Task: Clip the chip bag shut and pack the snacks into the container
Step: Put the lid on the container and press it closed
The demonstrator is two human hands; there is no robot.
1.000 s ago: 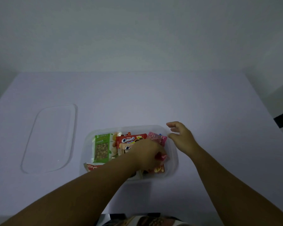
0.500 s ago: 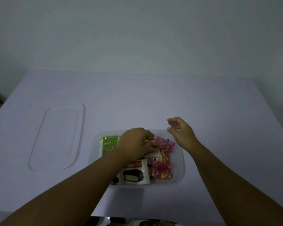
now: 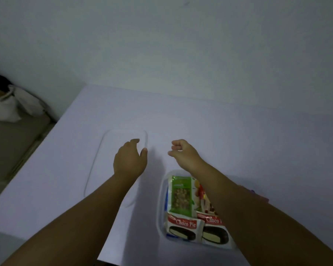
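Observation:
A clear plastic container (image 3: 160, 204) sits at the lower right of the white table, filled with snacks: a green nut packet (image 3: 181, 196) and two Choco Pie packets (image 3: 183, 228), with more wrappers hidden under my right forearm. The clear lid (image 3: 104, 160) lies flat to the left of the container. My left hand (image 3: 130, 159) hovers over the lid's right part, fingers spread, holding nothing. My right hand (image 3: 183, 153) is raised beyond the container's far edge with its fingers loosely curled and nothing in it. No chip bag or clip shows.
The white table (image 3: 238, 135) reaches to a pale wall behind. Past its left edge the floor lies lower, with a white bag (image 3: 6, 106) and dark items in the corner. The table's near edge runs along the bottom left.
My left hand has left the snacks in the container and moved left over the lid. My right hand has lifted forward off the container's rim. The view has swung left.

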